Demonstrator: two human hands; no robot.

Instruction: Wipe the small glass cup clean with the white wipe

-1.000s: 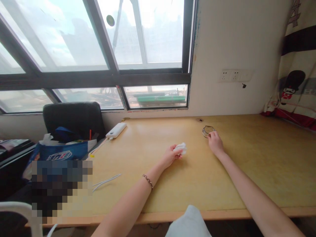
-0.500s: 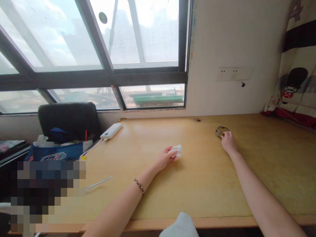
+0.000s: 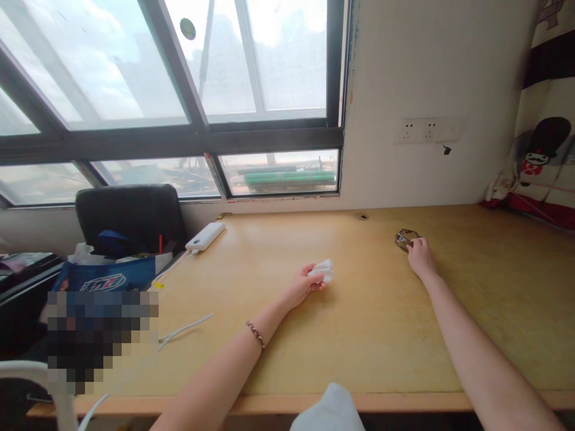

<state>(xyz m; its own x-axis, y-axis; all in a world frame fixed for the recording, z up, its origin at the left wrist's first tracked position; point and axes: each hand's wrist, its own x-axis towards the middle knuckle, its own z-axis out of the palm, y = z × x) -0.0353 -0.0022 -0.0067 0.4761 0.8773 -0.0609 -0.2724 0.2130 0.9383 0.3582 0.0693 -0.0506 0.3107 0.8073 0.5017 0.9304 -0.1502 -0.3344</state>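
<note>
White tissue wad (image 3: 324, 270) one, metal ring (image 3: 405, 238) one.

Both bare forearms reach forward, stretched well out from the body. The left arm enters from about 7 o'clock and runs up toward 1 o'clock, with a braided bracelet (image 3: 255, 333) round the wrist. The left hand (image 3: 302, 285) lies knuckles-up, fingers curled in against the thumb and closed in a loose fist. The right arm enters from about 5 o'clock and runs up toward 11 o'clock, nearly straight at the elbow. The right hand (image 3: 419, 256) lies palm-down, its fingers bent forward; the two hands are well apart.
</note>
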